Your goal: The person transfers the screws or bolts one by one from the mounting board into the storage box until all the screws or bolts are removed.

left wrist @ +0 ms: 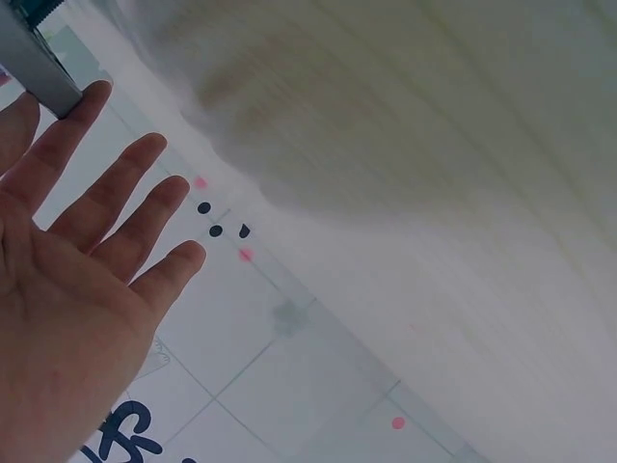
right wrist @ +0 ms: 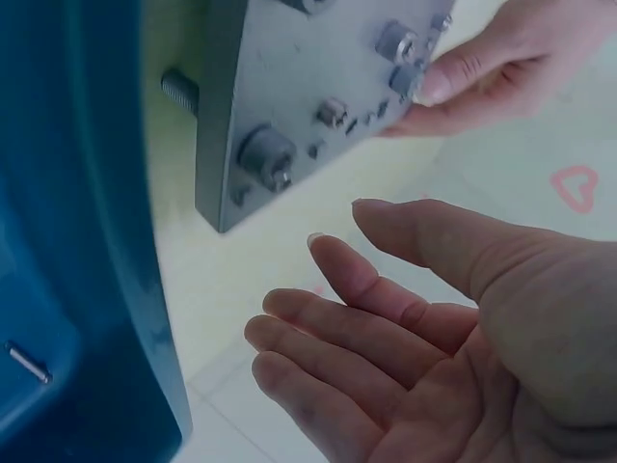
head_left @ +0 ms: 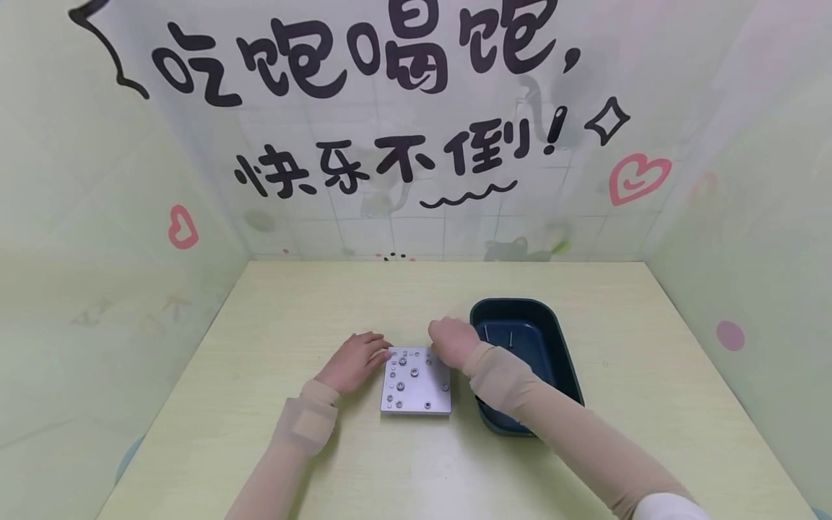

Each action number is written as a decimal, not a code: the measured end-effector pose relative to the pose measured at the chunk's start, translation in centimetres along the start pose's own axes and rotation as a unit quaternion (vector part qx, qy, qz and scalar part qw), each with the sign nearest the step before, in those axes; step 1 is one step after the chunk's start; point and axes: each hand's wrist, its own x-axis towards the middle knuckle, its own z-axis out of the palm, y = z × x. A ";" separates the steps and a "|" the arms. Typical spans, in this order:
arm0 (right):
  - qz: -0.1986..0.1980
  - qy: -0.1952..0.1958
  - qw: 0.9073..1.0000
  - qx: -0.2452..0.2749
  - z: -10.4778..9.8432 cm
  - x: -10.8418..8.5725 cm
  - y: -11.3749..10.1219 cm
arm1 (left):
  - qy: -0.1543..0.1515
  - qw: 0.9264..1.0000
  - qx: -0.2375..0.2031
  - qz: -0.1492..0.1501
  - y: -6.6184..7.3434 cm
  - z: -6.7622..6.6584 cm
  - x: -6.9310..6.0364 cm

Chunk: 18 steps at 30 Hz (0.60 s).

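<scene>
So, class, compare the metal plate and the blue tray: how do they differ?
The metal plate is silvery; the tray is dark blue.
The plate is a flat slab; the tray is larger and hollow, with raised walls.
The left hand pinches the plate but not the tray.
Both carry small metal parts: screws in the plate, slim pieces in the tray.

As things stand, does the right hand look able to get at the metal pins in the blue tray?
Likely yes: the right hand appears empty, close beside the open-topped tray, and nothing covers the visible pins.
</scene>
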 end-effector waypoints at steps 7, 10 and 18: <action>0.015 -0.016 1.000 -0.011 0.8 0.3 -0.4 | 0.002 1.000 -0.003 -0.001 0.0 0.0 0.0; 0.018 -0.017 1.000 -0.017 1.0 0.4 -0.5 | 0.002 1.000 -0.003 -0.002 0.0 0.0 0.0; 0.025 -0.038 0.998 -0.031 0.9 0.5 -0.6 | 0.000 1.000 -0.006 -0.010 0.1 0.0 0.1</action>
